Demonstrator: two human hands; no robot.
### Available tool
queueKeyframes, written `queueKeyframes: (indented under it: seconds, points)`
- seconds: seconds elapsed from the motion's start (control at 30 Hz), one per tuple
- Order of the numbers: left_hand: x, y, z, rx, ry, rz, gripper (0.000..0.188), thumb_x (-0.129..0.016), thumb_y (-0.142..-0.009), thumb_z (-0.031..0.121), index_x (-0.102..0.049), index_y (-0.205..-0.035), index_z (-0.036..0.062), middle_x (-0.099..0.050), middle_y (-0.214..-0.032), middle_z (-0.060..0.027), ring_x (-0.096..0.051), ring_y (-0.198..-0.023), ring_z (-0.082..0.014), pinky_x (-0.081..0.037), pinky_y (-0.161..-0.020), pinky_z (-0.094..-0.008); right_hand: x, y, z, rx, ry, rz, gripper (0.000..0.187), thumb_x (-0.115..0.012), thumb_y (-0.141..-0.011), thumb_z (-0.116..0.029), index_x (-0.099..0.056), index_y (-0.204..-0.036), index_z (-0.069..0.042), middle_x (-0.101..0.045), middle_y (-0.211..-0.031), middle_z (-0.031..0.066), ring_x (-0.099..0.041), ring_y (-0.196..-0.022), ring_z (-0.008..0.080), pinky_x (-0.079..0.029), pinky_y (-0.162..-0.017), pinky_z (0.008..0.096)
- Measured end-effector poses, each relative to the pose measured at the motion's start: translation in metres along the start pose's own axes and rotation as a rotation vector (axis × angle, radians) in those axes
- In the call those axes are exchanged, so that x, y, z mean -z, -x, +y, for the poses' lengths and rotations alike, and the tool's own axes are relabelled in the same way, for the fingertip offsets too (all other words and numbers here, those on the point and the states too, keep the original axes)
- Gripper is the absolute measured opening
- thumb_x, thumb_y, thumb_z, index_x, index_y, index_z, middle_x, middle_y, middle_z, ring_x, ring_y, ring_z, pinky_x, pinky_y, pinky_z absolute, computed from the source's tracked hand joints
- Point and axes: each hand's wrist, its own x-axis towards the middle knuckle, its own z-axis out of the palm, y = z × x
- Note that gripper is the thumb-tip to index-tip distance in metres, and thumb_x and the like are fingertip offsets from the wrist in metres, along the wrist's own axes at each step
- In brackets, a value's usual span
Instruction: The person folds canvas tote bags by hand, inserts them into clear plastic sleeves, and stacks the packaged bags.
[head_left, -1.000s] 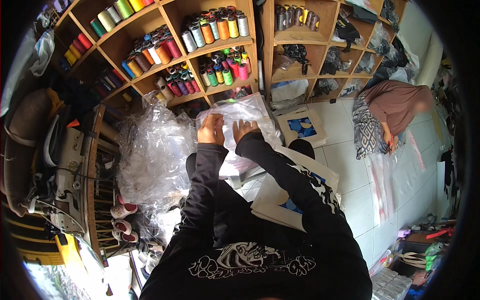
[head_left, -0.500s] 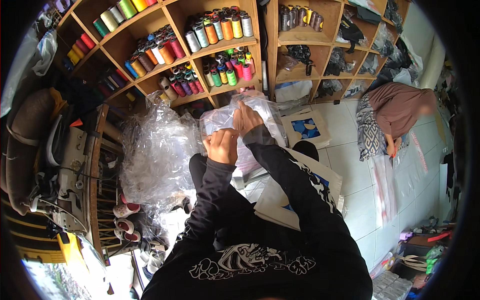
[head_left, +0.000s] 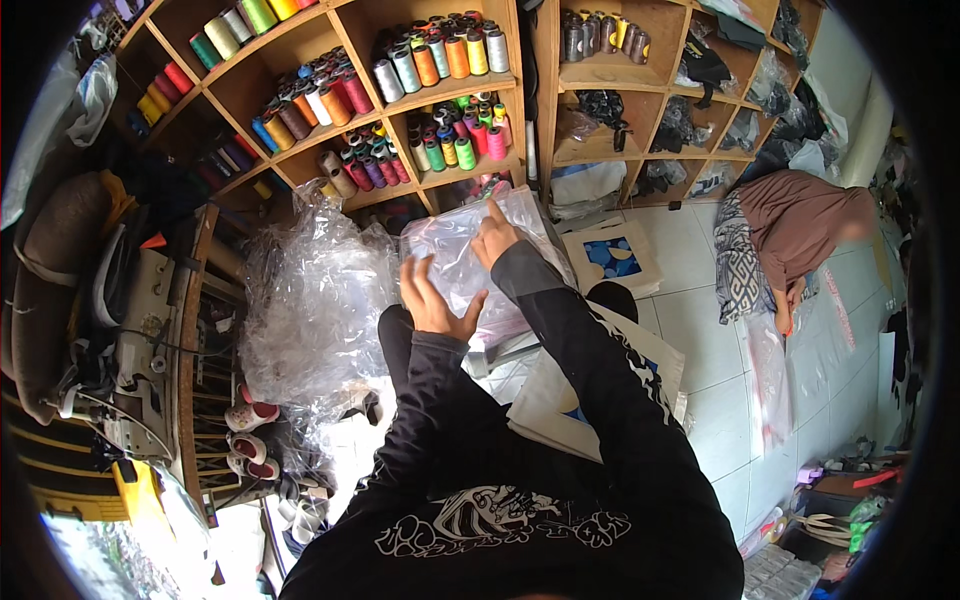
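Note:
Clear plastic sheeting point(head_left: 455, 245), looking like flat bags with a pinkish edge, lies in a stack in front of me. Over its left, near side is my left hand point(head_left: 437, 302), thumb and fingers spread with nothing between them. My right hand point(head_left: 494, 238) rests on or just above the middle of the stack, index finger stretched out and the others slightly bent. Whether the fingertips touch the plastic I cannot tell. Beside my right forearm, cream fabric pieces with a blue pattern point(head_left: 540, 405) lie partly under my arm.
A large heap of crumpled clear plastic point(head_left: 315, 300) sits to the left. Shelves with thread cones point(head_left: 440, 60) stand ahead. Another cream piece with a blue panel point(head_left: 612, 258) lies on the tiles. At right a person point(head_left: 790, 230) bends over plastic strips point(head_left: 768, 390). A sewing machine point(head_left: 145, 330) is at left.
Both hands were closed at the plastic's near and middle parts. Now the left has opened and spread its fingers, and the right has extended its fingers. The top sheet lies flatter.

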Motion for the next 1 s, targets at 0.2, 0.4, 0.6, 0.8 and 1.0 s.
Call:
queueKeyframes:
  seconds: [0.2, 0.4, 0.6, 0.8, 1.0]
  points:
    - [-0.029, 0.014, -0.018, 0.512, 0.580, -0.167, 0.076, -0.069, -0.070, 0.002, -0.026, -0.132, 0.0070, -0.058, -0.097, -0.0136, -0.063, -0.084, -0.0215, -0.052, -0.070, -0.0289, -0.035, -0.035, 0.067, 0.257, 0.094, 0.591, 0.074, -0.054, -0.084, -0.009, -0.005, -0.139, 0.002, -0.029, -0.135, 0.0307, -0.038, -0.122, 0.0403, -0.036, -0.096, 0.0400]
    - [-0.009, 0.024, -0.014, 0.282, 0.434, -0.115, 0.068, -0.062, -0.065, -0.005, -0.034, -0.127, 0.0047, -0.056, -0.077, -0.0063, -0.058, -0.056, -0.0115, -0.049, -0.060, -0.0224, 0.007, -0.007, 0.019, 0.150, -0.244, 0.609, 0.088, -0.064, -0.080, -0.021, -0.003, -0.138, 0.004, -0.027, -0.134, 0.0334, -0.033, -0.123, 0.0433, -0.032, -0.100, 0.0397]
    - [-0.015, 0.042, -0.008, 0.388, 0.411, -0.270, 0.077, -0.065, -0.063, -0.004, -0.028, -0.130, 0.0052, -0.057, -0.083, -0.0082, -0.059, -0.054, -0.0130, -0.048, -0.051, -0.0228, 0.011, 0.001, 0.014, 0.005, 0.210, 0.366, 0.084, -0.041, -0.079, -0.067, -0.053, -0.115, 0.007, -0.034, -0.132, 0.0314, -0.027, -0.127, 0.0432, -0.028, -0.100, 0.0495]
    - [0.004, 0.031, -0.001, 0.086, 0.450, -0.190, 0.111, -0.080, -0.063, 0.020, -0.002, -0.141, 0.0122, -0.035, -0.129, -0.0231, -0.039, -0.120, -0.0354, -0.038, -0.093, -0.0451, 0.015, 0.013, 0.000, 0.110, 0.222, 0.378, 0.103, -0.063, -0.067, -0.063, -0.007, -0.143, -0.021, -0.017, -0.144, 0.0235, -0.031, -0.127, 0.0407, -0.019, -0.095, 0.0671]
    - [0.009, -0.012, -0.035, 0.565, 0.913, -0.018, 0.098, -0.069, -0.076, 0.009, 0.003, -0.141, 0.0202, -0.035, -0.131, -0.0223, -0.044, -0.115, -0.0317, -0.042, -0.089, -0.0394, 0.035, 0.034, -0.026, 0.028, 0.287, 0.215, 0.110, -0.065, -0.063, -0.066, 0.000, -0.144, -0.028, 0.003, -0.147, 0.0212, -0.018, -0.131, 0.0463, -0.017, -0.096, 0.0689]
